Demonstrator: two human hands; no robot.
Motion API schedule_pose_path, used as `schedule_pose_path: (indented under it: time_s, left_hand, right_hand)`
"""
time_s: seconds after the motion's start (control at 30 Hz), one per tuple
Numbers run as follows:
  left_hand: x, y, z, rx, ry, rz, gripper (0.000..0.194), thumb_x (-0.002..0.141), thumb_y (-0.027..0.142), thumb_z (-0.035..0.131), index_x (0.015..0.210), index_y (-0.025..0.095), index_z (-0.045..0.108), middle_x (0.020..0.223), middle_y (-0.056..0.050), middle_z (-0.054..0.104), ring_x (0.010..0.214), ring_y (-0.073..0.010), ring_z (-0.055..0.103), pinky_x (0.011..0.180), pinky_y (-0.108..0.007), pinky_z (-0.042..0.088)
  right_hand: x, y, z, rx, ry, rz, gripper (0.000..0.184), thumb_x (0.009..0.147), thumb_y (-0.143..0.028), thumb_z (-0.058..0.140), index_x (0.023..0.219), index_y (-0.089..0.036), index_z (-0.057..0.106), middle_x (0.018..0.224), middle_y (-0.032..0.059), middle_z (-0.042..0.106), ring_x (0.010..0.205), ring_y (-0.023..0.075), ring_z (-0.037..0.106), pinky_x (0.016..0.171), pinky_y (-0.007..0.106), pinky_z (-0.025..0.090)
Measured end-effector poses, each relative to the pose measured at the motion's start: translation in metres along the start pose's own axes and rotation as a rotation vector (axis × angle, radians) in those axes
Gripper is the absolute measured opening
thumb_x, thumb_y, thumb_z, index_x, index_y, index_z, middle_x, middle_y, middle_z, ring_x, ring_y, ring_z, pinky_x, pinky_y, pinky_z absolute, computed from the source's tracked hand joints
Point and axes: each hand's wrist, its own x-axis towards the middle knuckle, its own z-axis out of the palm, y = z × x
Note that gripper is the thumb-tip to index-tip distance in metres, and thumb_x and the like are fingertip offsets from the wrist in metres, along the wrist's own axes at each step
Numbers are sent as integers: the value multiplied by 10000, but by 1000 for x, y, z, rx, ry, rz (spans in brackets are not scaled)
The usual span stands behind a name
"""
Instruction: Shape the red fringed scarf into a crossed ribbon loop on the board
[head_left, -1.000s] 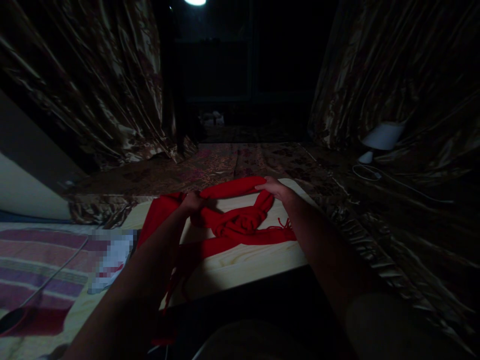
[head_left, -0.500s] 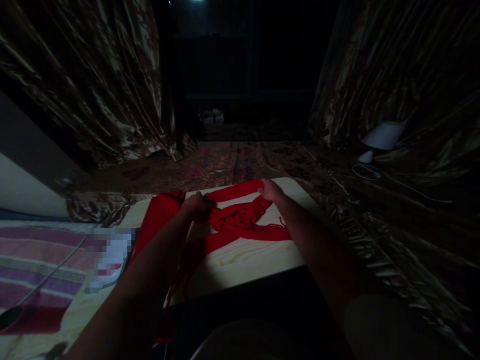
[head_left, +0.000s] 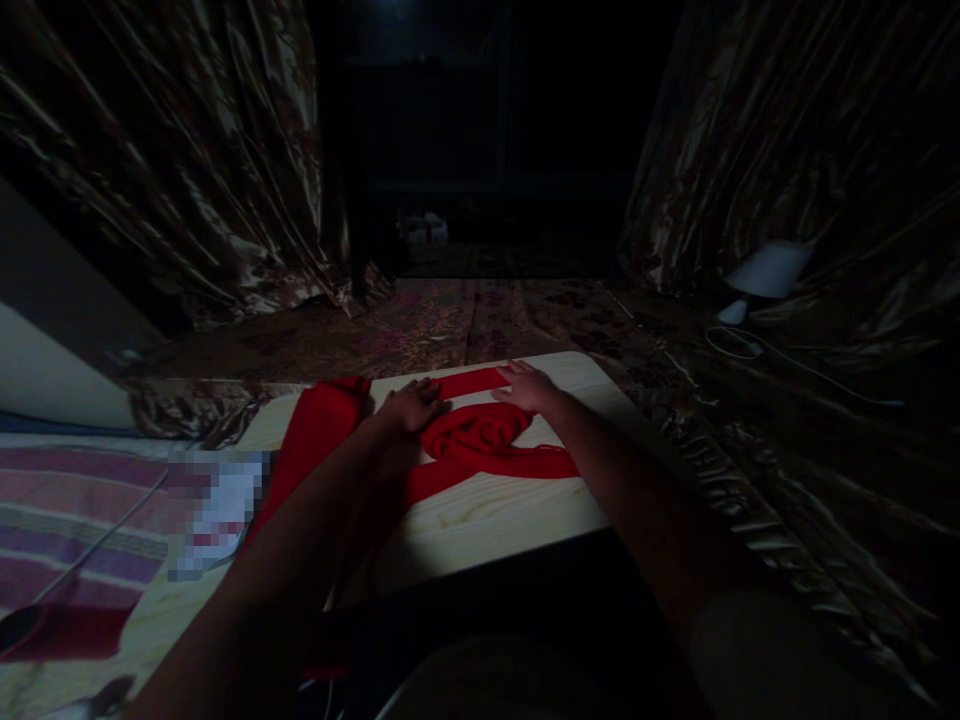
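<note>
A long red cloth (head_left: 480,435) lies on a pale wooden board-like tabletop (head_left: 480,510). Its middle is bunched and twisted, while a straight strip runs along the far side and thin strands show near its right end. My left hand (head_left: 414,405) rests on the far left part of the cloth, palm down with fingers spread. Across from it, my right hand (head_left: 525,387) lies flat on the strip's right end, its fingers stretched out. A smoother, folded red fabric (head_left: 319,430) lies at the left, partly hidden by my left forearm. The room is dim, so the cloth's exact kind is unclear.
A blurred-out white packet (head_left: 225,510) lies left of my left forearm. Striped bedding (head_left: 82,520) with a cable is farther left. A small white lamp (head_left: 772,270) stands at the right on patterned fabric. Patterned curtains (head_left: 247,150) hang on both sides.
Both hands have loosened from gripping the cloth and now lie flat with fingers spread. The far strip sits slightly lower, and my right hand has shifted a little left and toward me.
</note>
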Motion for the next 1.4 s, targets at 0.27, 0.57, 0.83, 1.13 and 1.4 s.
schedule_pose_path:
  time_s: [0.27,0.57,0.83,1.13,1.4]
  left_hand:
    - [8,-5,25,27,44,-19,745,965,639,237,1621,295,154,1693,-70,127,1544,-314,141,1171,-590,220]
    - [7,-5,30,27,80,-17,742,972,625,239,1621,274,166,1692,-64,136,1531,-320,175,1167,-581,225]
    - [6,-9,25,-24,35,6,770,951,684,228,1618,305,168,1694,-57,109,1545,-322,137,1185,-582,180]
    - [-1,-9,16,-108,61,-21,744,950,674,276,1599,311,259,1684,-48,145,1544,-306,165,1204,-518,195]
    - [-34,-20,-6,-164,258,-90,786,926,496,488,1586,126,276,1644,-161,274,1514,-306,262,1201,-398,283]
  right_hand:
    - [-4,4,12,-23,-102,36,797,935,-712,377,1607,-310,227,1693,46,129,1532,328,169,1208,537,186]
    - [-14,2,17,-48,-3,38,720,962,-646,391,1589,-309,289,1681,22,200,1516,314,214,1202,497,212]
    - [-24,-1,18,-64,68,57,660,966,-594,437,1566,-332,349,1663,-2,259,1501,315,251,1195,463,238]
    - [-25,4,17,75,166,37,608,958,-513,500,1507,-253,474,1621,33,356,1476,242,333,1209,363,243]
    - [-21,26,14,387,273,166,609,944,-457,523,1488,-185,491,1598,110,386,1478,203,357,1185,336,314]
